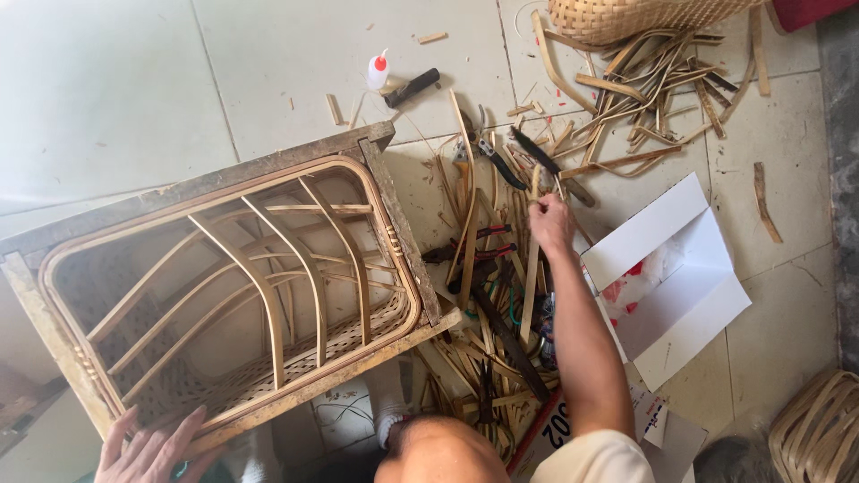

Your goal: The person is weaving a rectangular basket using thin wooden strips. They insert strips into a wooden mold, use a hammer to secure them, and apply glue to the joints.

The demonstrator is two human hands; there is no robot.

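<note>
At the lower left of the frame the left hand (148, 447) lies flat with fingers spread on the rim of the bamboo frame basket (237, 286), which fills the left half of the picture, its grip apart. Right of centre, the right hand (550, 222) has its grip pinched together on a thin bamboo strip (531, 277) above a heap of strips and pliers (488, 154) on the tiled floor (116, 80); an open white box (680, 277) lies just to its right.

The person wears a short cream sleeve (598, 458) on the right arm, forearms bare, no gloves.
</note>
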